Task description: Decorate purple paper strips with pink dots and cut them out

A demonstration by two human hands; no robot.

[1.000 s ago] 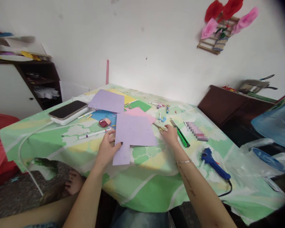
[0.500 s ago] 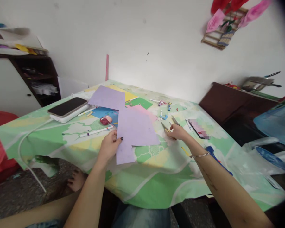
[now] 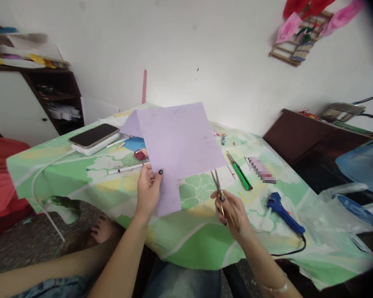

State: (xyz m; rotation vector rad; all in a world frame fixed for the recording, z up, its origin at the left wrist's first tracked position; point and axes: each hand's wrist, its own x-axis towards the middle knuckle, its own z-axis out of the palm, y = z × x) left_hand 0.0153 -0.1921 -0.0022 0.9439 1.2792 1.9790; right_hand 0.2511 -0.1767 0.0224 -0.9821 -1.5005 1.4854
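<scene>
My left hand (image 3: pixel 148 188) pinches the lower left edge of a large purple paper (image 3: pixel 180 140), thumb on top. The paper is raised off the table and has a rectangular piece missing at its lower right corner. In my right hand (image 3: pixel 231 211) are gold-handled scissors (image 3: pixel 217 184), their blades pointing up and slightly parted near the paper's right lower edge. Another purple sheet (image 3: pixel 130 124) shows behind the held one. To the right of the scissors lies a green utility knife (image 3: pixel 240 171).
A blue glue gun (image 3: pixel 284 214) with a black cord lies at the right. Near it is a pixelated flat item (image 3: pixel 261 169). A phone (image 3: pixel 95 135) on a white device, a white marker (image 3: pixel 129 167) and a red round item (image 3: pixel 140 154) are on the left.
My right hand has picked up the scissors and come nearer the table's front edge. My left hand has lifted the purple paper, which now hides more of the coloured sheets behind.
</scene>
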